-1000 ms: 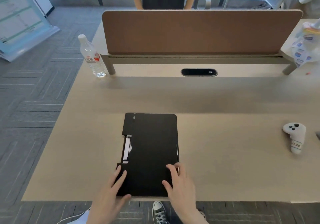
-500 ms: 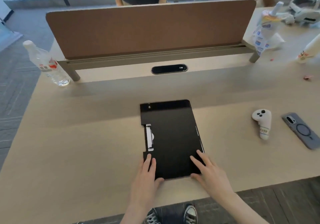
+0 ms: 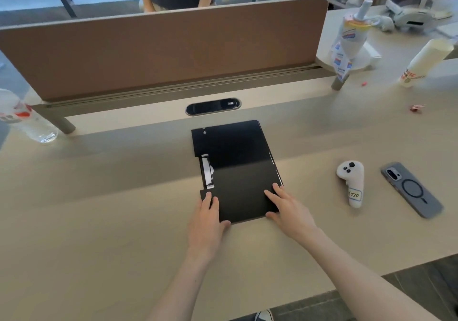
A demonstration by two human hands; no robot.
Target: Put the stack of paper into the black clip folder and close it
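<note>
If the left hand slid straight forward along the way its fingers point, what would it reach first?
Probably the white clip strip in the notch on the black clip folder: the left hand rests flat on the folder's near left corner, fingers pointing up that edge.

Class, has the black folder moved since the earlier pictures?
Yes: the black folder has slid forward, closing most of its gap to the cable port.

Desk (image 3: 124, 221): carrying everything listed below.
Divider panel (image 3: 161, 53): standing upright along the far edge.
Water bottle (image 3: 23, 120): sitting far left.
Controller (image 3: 351, 183): lying right, just beside the phone (image 3: 411, 189).
Cable port (image 3: 213, 106): sitting beneath the divider.
</note>
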